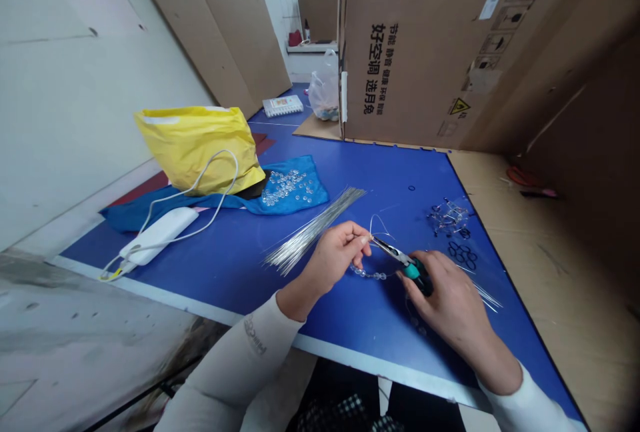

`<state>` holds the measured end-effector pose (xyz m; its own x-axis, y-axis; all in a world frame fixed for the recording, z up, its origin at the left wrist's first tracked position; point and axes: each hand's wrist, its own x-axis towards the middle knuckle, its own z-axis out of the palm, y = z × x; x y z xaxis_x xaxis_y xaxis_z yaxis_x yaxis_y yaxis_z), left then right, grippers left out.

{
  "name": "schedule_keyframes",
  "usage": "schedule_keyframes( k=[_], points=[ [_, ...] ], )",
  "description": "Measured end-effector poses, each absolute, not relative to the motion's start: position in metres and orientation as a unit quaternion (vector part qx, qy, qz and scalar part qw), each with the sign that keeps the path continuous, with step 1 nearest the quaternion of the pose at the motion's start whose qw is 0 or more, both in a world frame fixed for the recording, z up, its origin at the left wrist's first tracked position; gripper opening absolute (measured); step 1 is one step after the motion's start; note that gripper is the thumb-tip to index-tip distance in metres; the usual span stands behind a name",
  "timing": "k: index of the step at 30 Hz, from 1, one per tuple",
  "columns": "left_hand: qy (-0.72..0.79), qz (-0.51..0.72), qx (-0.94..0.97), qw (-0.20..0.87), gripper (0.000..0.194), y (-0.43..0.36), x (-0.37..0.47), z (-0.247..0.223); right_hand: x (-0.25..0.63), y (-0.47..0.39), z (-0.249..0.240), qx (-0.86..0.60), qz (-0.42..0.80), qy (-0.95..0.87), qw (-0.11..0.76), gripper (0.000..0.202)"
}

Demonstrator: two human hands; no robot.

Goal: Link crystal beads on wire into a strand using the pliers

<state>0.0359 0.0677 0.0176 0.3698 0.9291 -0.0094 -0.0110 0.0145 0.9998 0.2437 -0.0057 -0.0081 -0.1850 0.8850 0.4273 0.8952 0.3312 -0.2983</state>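
Note:
My right hand point(450, 302) is wrapped round a pair of long-nose pliers point(396, 253) with green-and-black handles. Their narrow jaws reach left to the fingertips of my left hand point(333, 255), which pinches a thin wire point(379, 227). This wire bends up in a loop above the jaws. Below my left fingers hangs a strand of clear beads point(373, 275), curving over the blue tabletop toward the pliers. Whether the jaws are closed on the wire is too small to tell. A bundle of straight silvery wires point(317, 229) lies just beyond my left hand.
Clear loose beads point(287, 187) lie on a blue cloth point(316, 172) near a yellow bag point(200, 145). Right of the pliers are a beaded pile point(449, 217), black rings point(463, 255) and a few wires point(485, 295). A white power bank with cable point(163, 235) sits left. A large cardboard box point(425, 52) stands behind.

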Motion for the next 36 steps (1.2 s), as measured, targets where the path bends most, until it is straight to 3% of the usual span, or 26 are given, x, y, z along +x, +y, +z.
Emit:
schedule_keyframes(
  k=[5,19,27,36],
  points=[
    [0.385,0.406,0.521,0.644,0.014,0.07,0.037,0.018,0.245,-0.006,-0.012,-0.586,0.013,-0.765,0.268,0.027],
    [0.44,0.408,0.576,0.556,0.013,0.071,0.038,0.017,0.25,-0.002,-0.013,-0.61,0.107,-0.709,0.338,0.02],
    [0.443,0.402,0.59,0.542,0.013,0.072,0.038,0.013,0.257,0.001,-0.014,-0.67,0.156,-0.629,0.361,0.027],
    [0.378,0.34,0.595,0.623,0.014,0.064,0.043,0.009,0.24,0.017,0.006,-0.587,0.288,-0.613,0.443,0.026]
  ],
)
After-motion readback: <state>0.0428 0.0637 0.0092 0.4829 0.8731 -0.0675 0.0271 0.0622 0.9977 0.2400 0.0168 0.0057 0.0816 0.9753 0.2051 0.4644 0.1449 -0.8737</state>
